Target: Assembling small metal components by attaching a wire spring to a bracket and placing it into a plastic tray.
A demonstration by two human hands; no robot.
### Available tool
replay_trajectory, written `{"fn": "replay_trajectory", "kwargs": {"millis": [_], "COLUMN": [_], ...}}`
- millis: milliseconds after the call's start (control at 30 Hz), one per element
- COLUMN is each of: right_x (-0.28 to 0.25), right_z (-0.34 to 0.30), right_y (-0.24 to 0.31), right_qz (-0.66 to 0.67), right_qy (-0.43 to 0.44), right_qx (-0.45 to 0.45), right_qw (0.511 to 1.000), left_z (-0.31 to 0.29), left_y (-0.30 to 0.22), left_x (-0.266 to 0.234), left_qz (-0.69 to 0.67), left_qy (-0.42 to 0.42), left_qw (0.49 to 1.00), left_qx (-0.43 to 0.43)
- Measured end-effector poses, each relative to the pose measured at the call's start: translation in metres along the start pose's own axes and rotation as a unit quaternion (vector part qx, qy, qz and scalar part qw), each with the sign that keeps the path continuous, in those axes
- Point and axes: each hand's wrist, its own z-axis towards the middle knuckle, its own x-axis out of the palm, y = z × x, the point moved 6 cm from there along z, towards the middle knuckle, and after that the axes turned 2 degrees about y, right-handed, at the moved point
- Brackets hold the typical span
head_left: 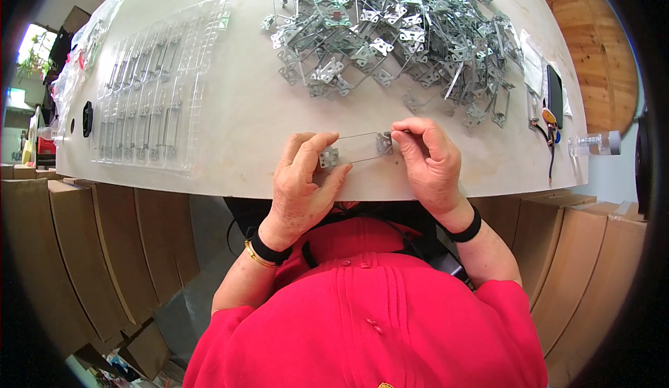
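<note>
Near the front edge of the table I hold a small metal bracket assembly point(384, 143): two silvery punched plates joined by two thin, roughly parallel rods. My left hand point(300, 182) grips the plate at its left end between thumb and fingers. At the other end, my right hand point(431, 165) pinches the right plate's edge with thumb and index finger; the fingertips hide part of that contact. Farther back lies a big tangled pile point(390, 33) of similar metal plates and rods. To the left, a transparent plastic tray point(198, 109) carries several such assemblies in two rows of slots.
A dark phone-like object point(555, 90), a tool with a yellow-orange part point(549, 118) and a transparent cylinder point(596, 144) lie at the right edge. A small black object point(87, 119) sits left of the tray. Cardboard boxes point(90, 249) stand below the table on both sides.
</note>
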Motion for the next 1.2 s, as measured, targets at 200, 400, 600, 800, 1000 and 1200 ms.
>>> {"fn": "replay_trajectory", "kwargs": {"millis": [200, 400, 600, 800, 1000, 1200], "right_x": [0.0, -0.001, -0.002, -0.002, -0.002, -0.001], "right_z": [-0.002, -0.001, 0.001, 0.003, 0.003, 0.001], "right_y": [-0.006, -0.003, -0.001, 0.002, 0.004, 0.0], "right_qz": [0.026, 0.005, 0.003, -0.014, -0.021, 0.001], "right_qy": [0.001, -0.007, -0.007, -0.006, -0.006, 0.006], "right_qx": [0.031, 0.002, -0.003, -0.028, -0.041, -0.006], "right_qw": [0.999, 1.0, 1.0, 0.999, 0.999, 1.0], "left_z": [0.0, 0.0, 0.0, 0.0, -0.001, -0.001], "left_y": [-0.001, -0.003, -0.002, -0.002, -0.002, -0.002], "left_x": [0.0, 0.0, 0.0, 0.0, 0.0, 0.0], "left_qz": [0.003, 0.008, 0.0, 0.005, 0.007, 0.005], "left_qy": [-0.005, -0.004, -0.006, -0.005, -0.012, -0.007], "left_qw": [1.0, 1.0, 1.0, 1.0, 1.0, 1.0], "left_qx": [0.008, 0.006, 0.009, 0.007, 0.018, 0.011]}}
